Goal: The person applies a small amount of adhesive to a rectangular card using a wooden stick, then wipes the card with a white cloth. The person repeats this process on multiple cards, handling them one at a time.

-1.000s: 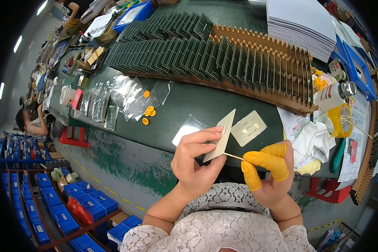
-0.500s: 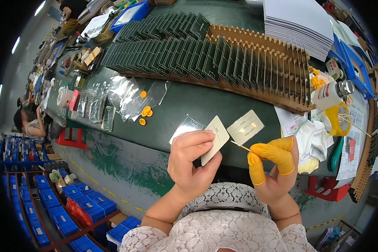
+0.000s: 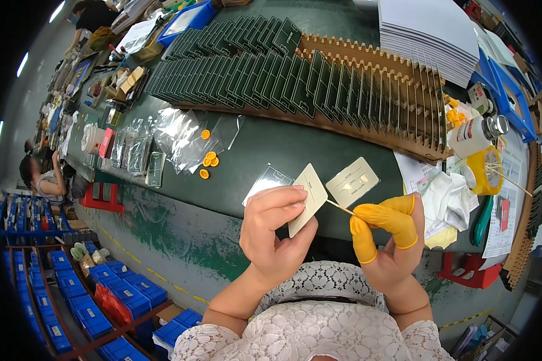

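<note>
The left hand (image 3: 272,233) pinches the left side of the tilted card (image 3: 311,198), just off the table's (image 3: 265,147) near edge. The card looks light, thin and stiff, probably easy to smudge, so best held by its edges. Rightward, the thin stick (image 3: 341,207) points at its right corner; contact is unclear. Farther off lies another card (image 3: 353,183). The right hand (image 3: 392,243), in yellow finger cots (image 3: 396,221), pinches the stick, which seems light and snappable; the cots should resist slipping.

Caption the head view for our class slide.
Left hand holding a cream card, right hand in yellow finger cots holding a stick.
</note>
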The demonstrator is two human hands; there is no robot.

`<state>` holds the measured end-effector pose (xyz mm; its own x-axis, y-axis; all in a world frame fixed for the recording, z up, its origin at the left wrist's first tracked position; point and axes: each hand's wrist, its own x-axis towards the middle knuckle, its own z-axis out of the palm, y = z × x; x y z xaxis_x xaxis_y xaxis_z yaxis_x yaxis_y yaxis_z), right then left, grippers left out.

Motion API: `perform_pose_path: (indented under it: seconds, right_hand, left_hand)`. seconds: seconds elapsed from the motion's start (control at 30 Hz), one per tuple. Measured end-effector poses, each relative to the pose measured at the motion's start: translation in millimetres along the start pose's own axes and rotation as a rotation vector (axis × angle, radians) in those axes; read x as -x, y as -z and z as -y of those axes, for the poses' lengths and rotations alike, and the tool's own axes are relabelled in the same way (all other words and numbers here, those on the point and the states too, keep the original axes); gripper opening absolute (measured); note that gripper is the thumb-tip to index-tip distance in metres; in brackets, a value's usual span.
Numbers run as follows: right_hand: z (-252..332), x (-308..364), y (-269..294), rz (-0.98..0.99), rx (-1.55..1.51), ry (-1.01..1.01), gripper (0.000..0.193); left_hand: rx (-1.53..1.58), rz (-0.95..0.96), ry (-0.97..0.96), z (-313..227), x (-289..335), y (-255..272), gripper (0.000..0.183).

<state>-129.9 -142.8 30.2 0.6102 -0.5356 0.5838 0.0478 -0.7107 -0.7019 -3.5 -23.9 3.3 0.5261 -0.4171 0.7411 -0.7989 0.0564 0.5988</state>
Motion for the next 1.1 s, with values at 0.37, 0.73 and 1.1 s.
perform_pose_path:
  seconds: [0.37, 0.73, 1.1]
  right_hand:
    - [0.9, -0.6, -0.5, 0.008, -0.003, 0.013, 0.030]
    - [1.2, 0.9, -1.3, 0.031, -0.008, 0.019, 0.032]
    - [1.1, -0.3, -1.6, 0.006, 0.020, -0.003, 0.031]
  left_hand:
    - [0.003, -0.002, 0.011, -0.3, 0.2, -0.4, 0.044]
    - [-0.005, -0.006, 0.008, -0.4, -0.5, -0.4, 0.044]
    - [0.000, -0.010, 0.022, -0.6, -0.3, -0.8, 0.043]
